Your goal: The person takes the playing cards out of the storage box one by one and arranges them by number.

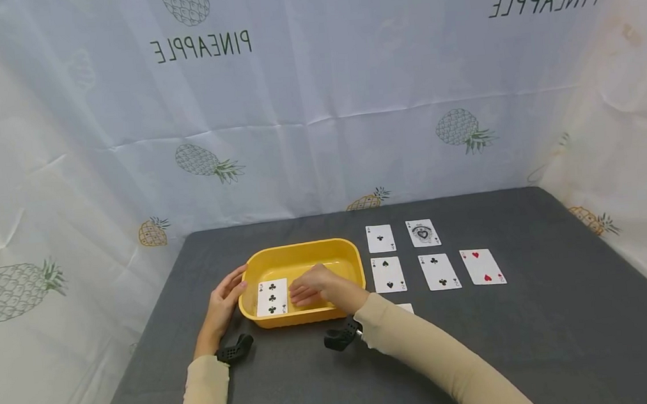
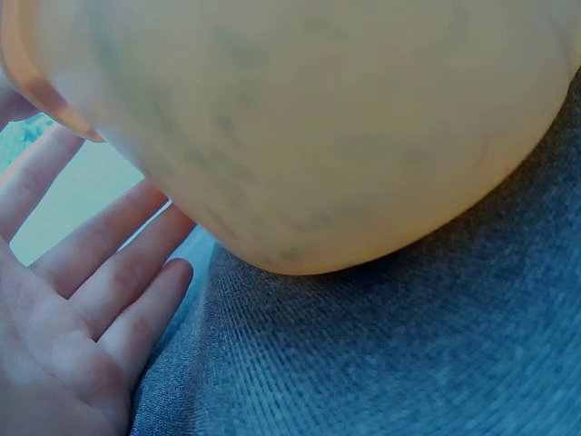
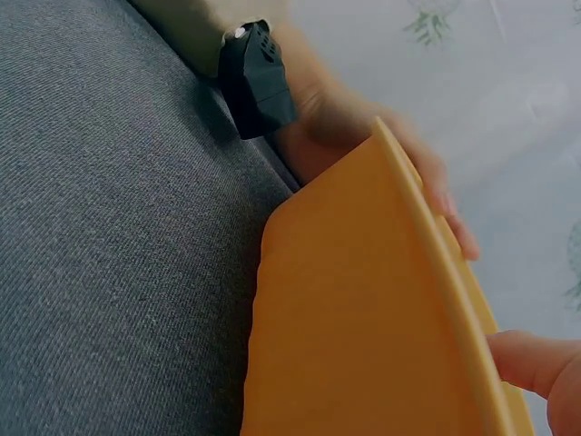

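Observation:
A yellow tray [image 1: 309, 317] holds a three of clubs [image 1: 272, 297] face up near its left end. My left hand [image 1: 225, 303] rests against the tray's left end. In the left wrist view, several of its fingers [image 2: 113, 241] extend toward the outer wall, apart from one another. My right hand [image 1: 315, 287] reaches over the front rim into the tray, its fingertips right at the card's right edge. Nothing shows between those fingers. In the right wrist view, a fingertip [image 3: 526, 359] of that hand overlaps the rim.
Right of the tray lie an ace of clubs [image 1: 380, 239], an ace of spades [image 1: 423, 233], a two of spades [image 1: 388, 274], a two of clubs [image 1: 439, 272] and a two of hearts [image 1: 482, 267]. My right forearm mostly hides another card [image 1: 406, 308]. Pineapple-print curtains [image 1: 314, 100] surround the dark table [image 1: 571, 321].

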The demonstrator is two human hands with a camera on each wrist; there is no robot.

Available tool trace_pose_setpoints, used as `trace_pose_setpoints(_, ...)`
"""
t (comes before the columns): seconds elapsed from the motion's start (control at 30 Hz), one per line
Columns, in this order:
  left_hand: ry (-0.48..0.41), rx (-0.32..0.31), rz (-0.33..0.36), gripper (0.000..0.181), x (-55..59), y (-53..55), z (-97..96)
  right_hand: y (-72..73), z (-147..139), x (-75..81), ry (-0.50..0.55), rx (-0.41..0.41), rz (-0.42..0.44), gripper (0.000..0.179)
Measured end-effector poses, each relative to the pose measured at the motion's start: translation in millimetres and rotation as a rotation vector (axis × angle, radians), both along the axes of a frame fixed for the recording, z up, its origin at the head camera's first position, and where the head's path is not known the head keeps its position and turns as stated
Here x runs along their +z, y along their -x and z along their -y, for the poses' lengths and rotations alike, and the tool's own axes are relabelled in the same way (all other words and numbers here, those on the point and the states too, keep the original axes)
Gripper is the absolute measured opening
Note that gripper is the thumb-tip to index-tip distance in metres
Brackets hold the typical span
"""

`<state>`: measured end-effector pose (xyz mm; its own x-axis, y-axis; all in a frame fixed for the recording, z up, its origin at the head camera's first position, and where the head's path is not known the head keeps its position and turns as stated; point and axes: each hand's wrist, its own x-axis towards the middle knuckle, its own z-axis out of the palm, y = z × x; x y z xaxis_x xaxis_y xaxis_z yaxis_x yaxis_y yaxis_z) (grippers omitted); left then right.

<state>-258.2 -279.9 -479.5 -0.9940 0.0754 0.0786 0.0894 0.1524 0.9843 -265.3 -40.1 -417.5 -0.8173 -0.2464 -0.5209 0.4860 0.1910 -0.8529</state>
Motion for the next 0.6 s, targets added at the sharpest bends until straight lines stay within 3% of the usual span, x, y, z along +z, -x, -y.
trace_pose_setpoints(0.2, 0.002, 0.005, 0.002, 0.051, -1.4, 1.4, 0.2, 2.9, 7, -5.3, -0.02, -0.038, 0.031, 0.02)
trace_pose_setpoints(0.47, 0.01, 0.002, -0.016, 0.05, -1.4, 2.9, -0.9, 2.8, 18, -5.9, 0.095, -0.14, 0.089, 0.046)
trace_pose_setpoints(0.6, 0.009, -0.004, -0.023, 0.05, -1.0, 2.5, -1.5, 0.7, 20, -5.9, 0.111, -0.178, 0.112, 0.042)
